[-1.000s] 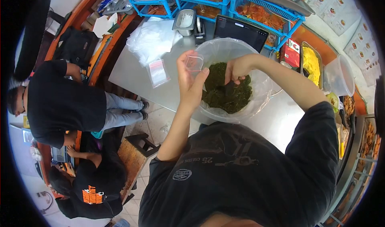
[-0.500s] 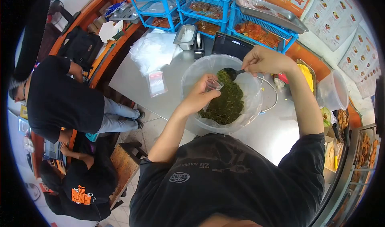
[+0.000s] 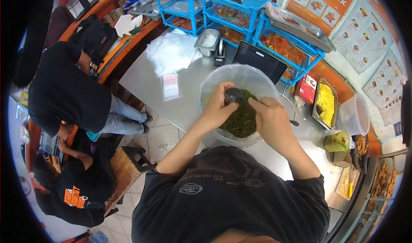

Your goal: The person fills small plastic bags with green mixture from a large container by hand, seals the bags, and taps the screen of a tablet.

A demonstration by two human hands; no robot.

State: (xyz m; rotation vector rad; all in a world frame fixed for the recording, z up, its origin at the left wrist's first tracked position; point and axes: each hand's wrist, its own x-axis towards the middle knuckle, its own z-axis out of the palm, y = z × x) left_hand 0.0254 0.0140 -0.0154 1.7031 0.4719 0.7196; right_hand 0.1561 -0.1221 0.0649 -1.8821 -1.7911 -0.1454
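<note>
A large translucent plastic tub lined with a clear bag holds a dark green, chopped leafy mixture. Over it, my left hand pinches a small clear plastic bag, mostly hidden now behind the fingers and spoon. My right hand is closed round the handle of a black spoon. The spoon's bowl sits between my left thumb and fingers, at the small bag's mouth. Whether it touches the bag I cannot tell.
Small zip bags lie left on the steel table, beside clear plastic sheets. Behind stand a tablet and blue baskets. A tray of yellow food is right. Two people work at left.
My right hand has come down and left, bringing the spoon from the tub's far side to the small bag in my left hand. The view has shifted slightly.
</note>
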